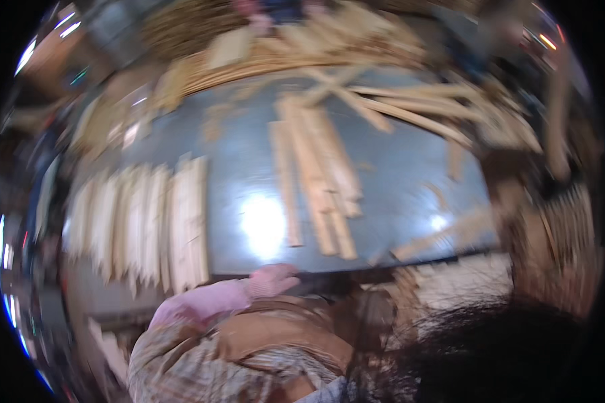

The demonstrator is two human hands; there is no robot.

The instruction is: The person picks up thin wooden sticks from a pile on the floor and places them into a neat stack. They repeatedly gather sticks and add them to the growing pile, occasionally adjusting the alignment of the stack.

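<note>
Slats (pixel 305 154) mid bench (pixel 238 158) look light, stiff, best gripped mid-length; left hand (pixel 273 279) by near edge, fingers too blurred to tell.

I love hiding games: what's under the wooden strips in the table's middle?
The blue-grey table shows around and between the wooden strips; whatever they cover can't be seen.

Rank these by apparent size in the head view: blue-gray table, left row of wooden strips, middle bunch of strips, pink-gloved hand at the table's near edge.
1. Table
2. Left row of strips
3. Middle bunch of strips
4. Pink-gloved hand
</note>
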